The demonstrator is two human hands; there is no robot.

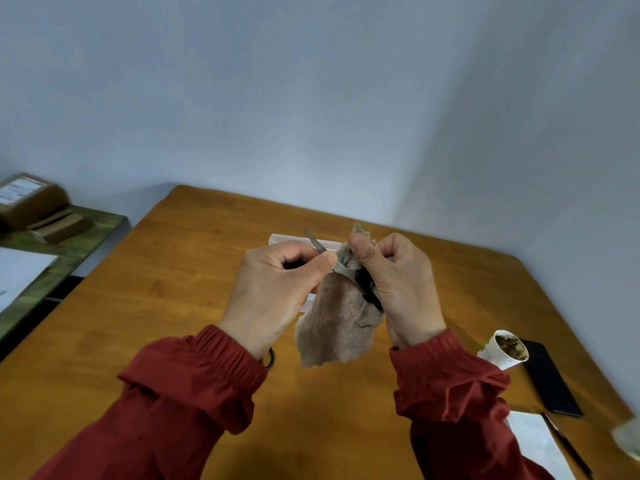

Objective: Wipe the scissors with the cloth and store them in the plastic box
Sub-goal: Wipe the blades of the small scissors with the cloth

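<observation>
Red sleeves (194, 375) end at 2 hands held up over a wooden table (173, 271), and between them are the scissors (341, 268). The left hand (277, 292) is curled, its thumb and forefinger pinching the metal blades, whose thin tip pokes up and away past the knuckles. The right hand (405, 285) is clenched too. Its thumb presses the top of the cloth (336, 323) against the blades, and the black handle of the scissors lies along its palm. Whether any finger passes through the handle loops I cannot tell. The pinkish-brown cloth is bunched around the middle of the scissors and hangs loose below them, clear of the table.

Just behind the scissors, mostly hidden by both hands and the cloth, the translucent plastic box (294, 239) lies on the table. Only its far edge and a sliver below the left hand show.

Right of the scissors and nearer the person stands a white paper cup (495, 355) with brown residue inside, just beside a black phone (554, 386) lying flat. Further right and nearer still, a dark pen (569, 448) rests on a white sheet (533, 441). Far left of the scissors, off the table, a green shelf (86, 233) carries cardboard boxes (31, 199).
</observation>
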